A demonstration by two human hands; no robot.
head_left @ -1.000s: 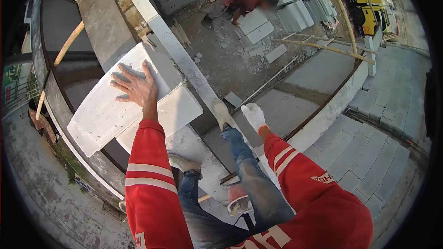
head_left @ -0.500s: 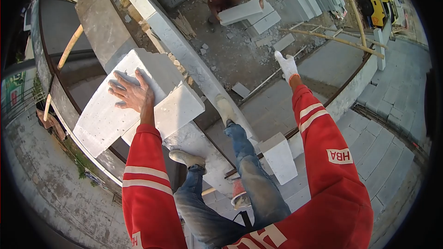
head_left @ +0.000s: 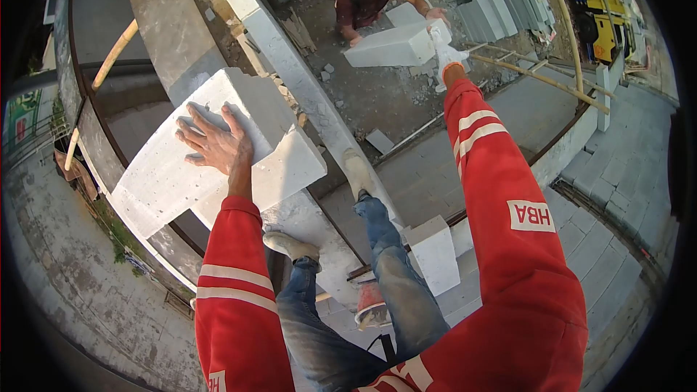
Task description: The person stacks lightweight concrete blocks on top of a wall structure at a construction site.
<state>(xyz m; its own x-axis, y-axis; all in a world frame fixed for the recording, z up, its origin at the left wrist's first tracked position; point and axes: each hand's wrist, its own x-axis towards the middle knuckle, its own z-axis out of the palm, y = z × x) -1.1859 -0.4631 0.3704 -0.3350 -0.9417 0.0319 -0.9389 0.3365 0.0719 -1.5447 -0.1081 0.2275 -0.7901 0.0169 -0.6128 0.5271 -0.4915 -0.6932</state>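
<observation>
My bare left hand [head_left: 218, 147] lies flat, fingers spread, on top of a large white lightweight block [head_left: 156, 181]. That block rests partly over another white block [head_left: 287, 167] on the wall beside my feet. My right hand [head_left: 449, 54], in a white glove, reaches far forward with thumb and fingers apart, right at the near right end of a long white block [head_left: 388, 47]. A person [head_left: 367, 3] below holds this block up with both hands, one at each end. The glove overlaps the block's end and the person's hand is just above it.
I stand astride, one boot [head_left: 357, 174] on a narrow wall top [head_left: 301, 87], the other on a ledge, high above the ground. Grey blocks [head_left: 494, 14] are stacked behind the person. Bamboo poles [head_left: 537, 72], a red bucket [head_left: 372, 301] and a standing white block [head_left: 433, 254] surround me.
The person has raised the long block toward me and to the right. My right hand has moved left and forward to its end. My left hand stays on its block.
</observation>
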